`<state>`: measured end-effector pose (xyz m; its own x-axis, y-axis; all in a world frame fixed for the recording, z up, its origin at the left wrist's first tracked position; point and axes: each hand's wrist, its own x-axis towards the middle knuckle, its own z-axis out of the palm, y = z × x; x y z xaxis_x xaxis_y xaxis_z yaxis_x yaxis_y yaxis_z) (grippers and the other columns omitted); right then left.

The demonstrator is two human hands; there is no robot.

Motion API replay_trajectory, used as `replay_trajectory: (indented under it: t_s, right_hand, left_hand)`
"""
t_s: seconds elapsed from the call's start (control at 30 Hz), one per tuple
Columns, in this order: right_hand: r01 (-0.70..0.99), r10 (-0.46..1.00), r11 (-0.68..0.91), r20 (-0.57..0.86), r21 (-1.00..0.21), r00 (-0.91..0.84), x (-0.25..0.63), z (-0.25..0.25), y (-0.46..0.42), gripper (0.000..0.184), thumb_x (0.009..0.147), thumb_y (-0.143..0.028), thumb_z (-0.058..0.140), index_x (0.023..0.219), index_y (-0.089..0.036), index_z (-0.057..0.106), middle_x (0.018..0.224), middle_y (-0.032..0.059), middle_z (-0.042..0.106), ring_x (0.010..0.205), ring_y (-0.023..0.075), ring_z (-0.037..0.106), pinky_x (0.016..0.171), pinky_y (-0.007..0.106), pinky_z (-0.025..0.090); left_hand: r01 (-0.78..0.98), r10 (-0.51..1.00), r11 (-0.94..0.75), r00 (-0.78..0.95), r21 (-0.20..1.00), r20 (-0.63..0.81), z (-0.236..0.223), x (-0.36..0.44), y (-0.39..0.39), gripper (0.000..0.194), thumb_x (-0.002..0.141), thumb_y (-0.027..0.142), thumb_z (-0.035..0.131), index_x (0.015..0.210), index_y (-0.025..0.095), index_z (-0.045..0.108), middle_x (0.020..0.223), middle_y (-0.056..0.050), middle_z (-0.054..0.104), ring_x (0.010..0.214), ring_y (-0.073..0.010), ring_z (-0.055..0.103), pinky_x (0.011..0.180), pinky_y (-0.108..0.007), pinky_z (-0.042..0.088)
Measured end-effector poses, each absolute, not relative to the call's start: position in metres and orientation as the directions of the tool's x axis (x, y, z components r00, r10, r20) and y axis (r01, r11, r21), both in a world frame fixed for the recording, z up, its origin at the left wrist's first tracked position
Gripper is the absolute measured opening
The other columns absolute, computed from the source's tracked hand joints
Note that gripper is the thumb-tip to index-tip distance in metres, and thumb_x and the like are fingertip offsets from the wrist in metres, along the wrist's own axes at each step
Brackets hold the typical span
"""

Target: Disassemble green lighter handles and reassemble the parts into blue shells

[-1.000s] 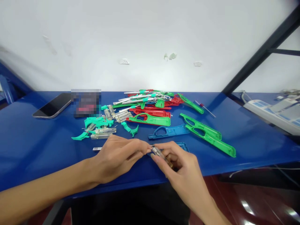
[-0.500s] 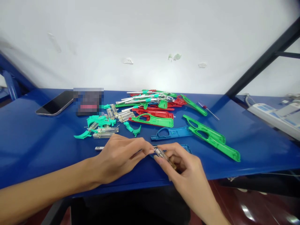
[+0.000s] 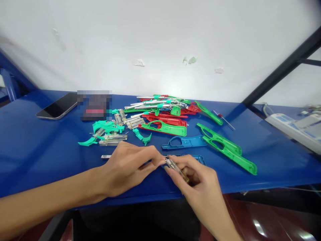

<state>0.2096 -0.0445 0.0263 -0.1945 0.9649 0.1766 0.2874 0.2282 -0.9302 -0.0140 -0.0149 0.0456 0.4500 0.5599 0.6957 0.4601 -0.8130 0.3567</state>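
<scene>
My right hand [image 3: 194, 179] is closed around a clear plastic lighter tank [image 3: 177, 169], its upper end tilted toward the left. My left hand [image 3: 136, 165] pinches at that end with thumb and forefinger pressed together; whatever lies between those fingertips is too small to make out. Behind the hands lies a blue lighter shell half [image 3: 200, 159], partly covered by my right hand. A silver metal tube [image 3: 105, 156] pokes out from under my left hand. Several more clear tanks [image 3: 115, 137] and teal plastic triggers [image 3: 102, 126] lie beyond the left hand.
A pile of red shells [image 3: 173, 120], green shells [image 3: 225, 147] and metal rods [image 3: 150, 102] spreads across the blue table [image 3: 50, 157]. A screwdriver [image 3: 227, 121] lies at the right. A phone [image 3: 59, 106] and a blurred dark item [image 3: 94, 110] rest at the left. A wall stands behind.
The view has shifted slightly, so the table's contents appear a little further right. Both hands keep the same hold, fingertips still at the tank's end.
</scene>
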Motion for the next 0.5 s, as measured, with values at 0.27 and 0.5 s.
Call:
replay_trajectory:
  t_s: [0.27,0.5]
  right_hand:
    - [0.326,0.936,0.352,0.323,-0.877,-0.141,0.2055,0.0264,-0.0443,0.009,0.098,-0.03,0.075,0.104,-0.027,0.081,0.071,-0.0053,0.071,0.053,0.0097,0.056,0.052,0.02,0.046]
    - [0.338,0.93,0.368,0.35,-0.866,-0.114,0.2045,0.0296,-0.0445,0.007,0.097,-0.028,0.076,0.101,-0.026,0.081,0.066,-0.007,0.066,0.05,0.0083,0.055,0.047,0.018,0.043]
  left_hand:
    - [0.406,0.581,-0.806,0.405,0.431,0.706,0.0455,-0.01,-0.0146,0.047,0.1,0.01,0.072,0.074,0.022,0.035,0.057,0.011,0.056,0.064,-0.0091,0.077,0.049,-0.01,0.042]
    - [0.387,0.558,-0.823,0.413,0.416,0.72,0.0424,-0.0111,-0.0123,0.046,0.101,0.008,0.069,0.075,0.024,0.034,0.055,0.011,0.053,0.068,-0.011,0.08,0.045,-0.01,0.042]
